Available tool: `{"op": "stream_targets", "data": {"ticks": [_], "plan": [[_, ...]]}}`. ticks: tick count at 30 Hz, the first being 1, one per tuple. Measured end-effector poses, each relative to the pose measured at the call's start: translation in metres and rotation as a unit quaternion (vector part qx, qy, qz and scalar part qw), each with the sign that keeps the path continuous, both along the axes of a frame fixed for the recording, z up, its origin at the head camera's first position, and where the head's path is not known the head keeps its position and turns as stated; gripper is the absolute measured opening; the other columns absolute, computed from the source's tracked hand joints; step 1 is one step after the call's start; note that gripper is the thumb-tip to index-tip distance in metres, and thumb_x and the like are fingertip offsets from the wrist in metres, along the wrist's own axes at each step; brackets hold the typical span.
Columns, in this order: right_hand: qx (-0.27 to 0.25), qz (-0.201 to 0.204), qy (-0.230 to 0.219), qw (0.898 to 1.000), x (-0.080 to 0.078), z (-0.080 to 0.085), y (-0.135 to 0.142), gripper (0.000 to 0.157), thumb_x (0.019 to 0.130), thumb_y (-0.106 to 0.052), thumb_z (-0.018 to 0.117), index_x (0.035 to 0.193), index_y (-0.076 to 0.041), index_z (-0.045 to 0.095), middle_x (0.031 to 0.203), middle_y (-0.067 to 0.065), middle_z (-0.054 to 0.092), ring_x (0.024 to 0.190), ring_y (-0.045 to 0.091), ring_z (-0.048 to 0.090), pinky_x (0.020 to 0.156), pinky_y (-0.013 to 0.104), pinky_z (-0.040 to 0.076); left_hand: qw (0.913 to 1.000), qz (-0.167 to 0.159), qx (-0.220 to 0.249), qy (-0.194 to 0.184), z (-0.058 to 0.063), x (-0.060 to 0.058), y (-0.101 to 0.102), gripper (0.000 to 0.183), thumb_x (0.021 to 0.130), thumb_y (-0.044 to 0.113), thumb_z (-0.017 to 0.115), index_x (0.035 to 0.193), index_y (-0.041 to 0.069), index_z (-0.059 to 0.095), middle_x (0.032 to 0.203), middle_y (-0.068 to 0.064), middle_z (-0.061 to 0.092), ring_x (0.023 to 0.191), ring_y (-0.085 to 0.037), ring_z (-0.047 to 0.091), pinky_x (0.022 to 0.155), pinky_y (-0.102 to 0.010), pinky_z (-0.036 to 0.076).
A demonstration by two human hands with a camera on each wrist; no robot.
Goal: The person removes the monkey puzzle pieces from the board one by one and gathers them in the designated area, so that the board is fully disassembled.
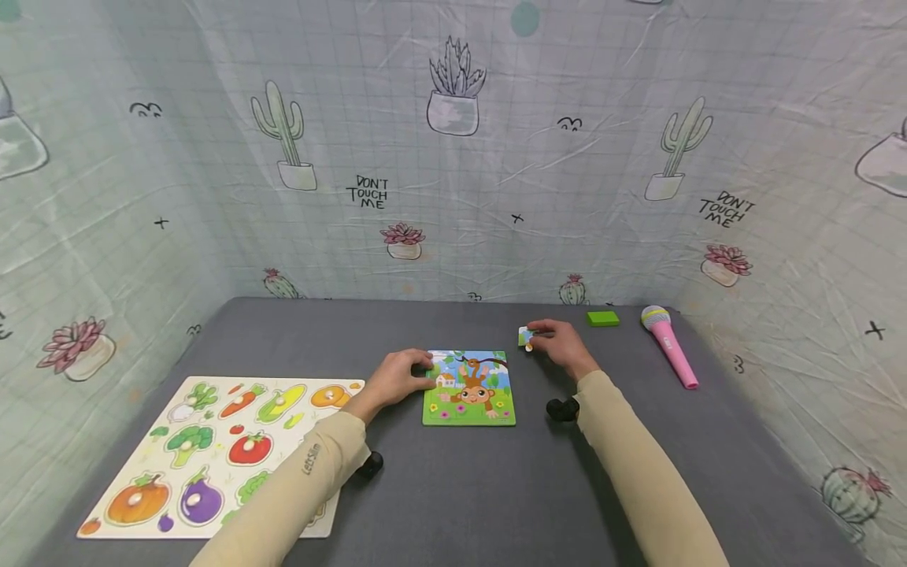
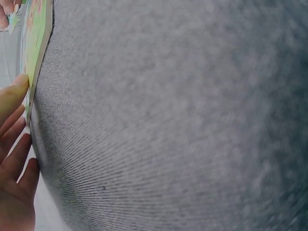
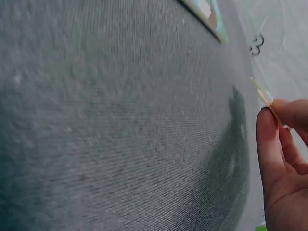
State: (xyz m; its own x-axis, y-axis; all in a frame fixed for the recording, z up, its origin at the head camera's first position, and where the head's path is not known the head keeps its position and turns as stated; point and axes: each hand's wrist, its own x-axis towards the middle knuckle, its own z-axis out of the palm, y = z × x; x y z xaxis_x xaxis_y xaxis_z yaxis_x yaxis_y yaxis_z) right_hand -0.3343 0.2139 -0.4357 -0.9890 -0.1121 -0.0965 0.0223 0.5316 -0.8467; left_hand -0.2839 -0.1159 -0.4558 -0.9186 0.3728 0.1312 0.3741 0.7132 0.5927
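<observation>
your right hand (image 1: 563, 344) pinches a small puzzle piece (image 1: 524, 336), just beyond the upper right of the monkey puzzle (image 1: 471, 394). your left hand (image 1: 398, 382), fingers relaxed, touches its left edge; steady it lightly, and hold the piece by its rim. left sleeve (image 1: 329, 445): seemingly "letsslim". backdrop (image 1: 468, 173): "don't touch me".

Square, green-edged monkey puzzle (image 1: 471, 388) lying flat, small loose piece (image 1: 523, 337) beside it, pinched in right hand (image 1: 563, 344)

I'm seeing a matt, ribbed, cloth-like surface (image 1: 453, 488); the monkey puzzle (image 1: 471, 391) is looking smooth, the pink microphone (image 1: 670, 347) plastic, the backdrop (image 1: 460, 173) shiny.
</observation>
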Motion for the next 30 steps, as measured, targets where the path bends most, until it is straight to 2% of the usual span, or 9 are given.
{"op": "stream_targets", "data": {"ticks": [5,12,16,23,26,30], "plan": [[0.007,0.0,-0.008,1.0,-0.004,-0.005,0.003,0.038,0.098,-0.011,0.059,0.136,-0.005,0.056,0.14,0.02,0.05,0.123,0.036,0.05,0.098,0.05,0.045,1.0,0.0,-0.006,0.002,-0.001,-0.001,0.002,0.028,0.081,0.02,0.081,0.106,0.008,0.074,0.127,-0.007,0.064,0.123,-0.028,0.055,0.105,-0.044,0.042],[0.076,0.02,0.011,0.997,-0.008,-0.013,0.005,0.034,0.098,-0.01,0.058,0.132,-0.004,0.061,0.136,0.019,0.055,0.121,0.036,0.053,0.096,0.049,0.047,0.9999,-0.002,-0.011,-0.002,-0.001,-0.002,0.005,0.029,0.082,0.021,0.08,0.108,0.009,0.074,0.128,-0.006,0.063,0.124,-0.028,0.055,0.106,-0.044,0.042],[0.096,0.026,0.025,0.995,-0.006,-0.012,0.007,0.033,0.099,-0.01,0.058,0.131,-0.004,0.062,0.135,0.02,0.055,0.122,0.038,0.053,0.096,0.051,0.048,1.0,-0.006,-0.003,-0.001,0.0,-0.002,0.005,0.029,0.082,0.019,0.08,0.108,0.007,0.074,0.128,-0.007,0.063,0.124,-0.03,0.055,0.105,-0.045,0.042],[0.14,0.038,0.062,0.988,-0.003,-0.012,0.009,0.035,0.094,-0.016,0.066,0.124,0.002,0.063,0.122,0.022,0.06,0.106,0.036,0.058,0.09,0.049,0.048,0.9995,-0.017,0.003,0.025,0.0,0.0,0.001,0.029,0.082,0.019,0.079,0.107,0.005,0.073,0.126,-0.009,0.064,0.121,-0.033,0.056,0.103,-0.047,0.044],[0.155,0.058,0.083,0.983,-0.002,-0.015,0.008,0.039,0.092,-0.017,0.069,0.123,0.006,0.062,0.118,0.023,0.062,0.103,0.036,0.058,0.088,0.049,0.049,0.9998,-0.012,0.0,0.017,0.0,-0.001,0.001,0.029,0.083,0.018,0.078,0.108,0.005,0.073,0.127,-0.01,0.064,0.122,-0.032,0.055,0.104,-0.047,0.043],[0.158,0.06,0.091,0.981,-0.002,-0.017,0.004,0.039,0.091,-0.016,0.07,0.122,0.006,0.062,0.116,0.023,0.062,0.102,0.035,0.058,0.088,0.049,0.049,1.0,-0.002,0.002,0.0,-0.003,-0.002,-0.001,0.028,0.083,0.018,0.079,0.107,0.007,0.073,0.128,-0.009,0.063,0.124,-0.031,0.055,0.106,-0.046,0.042]]}}
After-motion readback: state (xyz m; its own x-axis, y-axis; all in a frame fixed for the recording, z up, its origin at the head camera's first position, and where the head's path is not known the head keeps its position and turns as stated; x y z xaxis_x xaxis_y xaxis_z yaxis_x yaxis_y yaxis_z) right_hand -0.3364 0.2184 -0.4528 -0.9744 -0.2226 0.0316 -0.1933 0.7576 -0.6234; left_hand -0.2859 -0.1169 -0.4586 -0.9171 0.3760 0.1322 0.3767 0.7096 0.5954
